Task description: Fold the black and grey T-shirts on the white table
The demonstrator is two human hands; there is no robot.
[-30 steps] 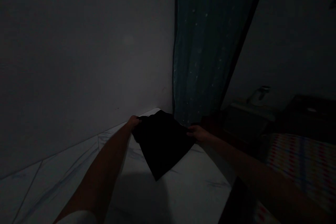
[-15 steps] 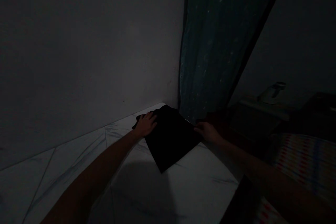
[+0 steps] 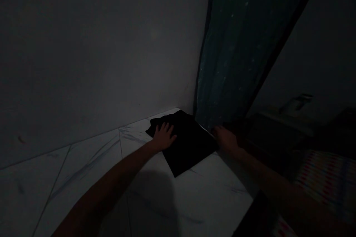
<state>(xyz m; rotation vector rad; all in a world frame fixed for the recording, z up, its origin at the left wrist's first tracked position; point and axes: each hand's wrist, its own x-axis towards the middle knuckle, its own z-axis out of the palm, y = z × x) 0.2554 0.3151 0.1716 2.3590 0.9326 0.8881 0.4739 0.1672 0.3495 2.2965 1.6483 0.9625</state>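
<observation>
**lurker_a:** ok standing here in a really dim room, going left to right. A plain wall (image 3: pixel 83 44) is taking up the whole left side. Below it a white marbled tabletop (image 3: pixel 91 163) is running along it, with thin seam lines showing across the surface.

**lurker_b:** what are the hands doing?

**lurker_a:** The left hand (image 3: pixel 163 137) is lying flat with the fingers spread, palm down on the left part of a black folded cloth (image 3: pixel 185 142). It's pressing on it, not pinching anything.

**lurker_b:** and where's the cloth sitting?

**lurker_a:** It's lying flat at the far right corner of the tabletop, one point aiming back toward the near edge, its far side almost at the wall.

**lurker_b:** right hand?

**lurker_a:** The right hand (image 3: pixel 226 139) is resting at the cloth's right corner, right at the tabletop's right edge. It's too dark, so I can't tell if it's gripping the fabric or just touching it.

**lurker_b:** anything past that?

**lurker_a:** A teal curtain (image 3: pixel 236 52) is hanging just behind the corner. Further right a patterned bedcover (image 3: pixel 325 177) is showing, mostly in shadow.
</observation>
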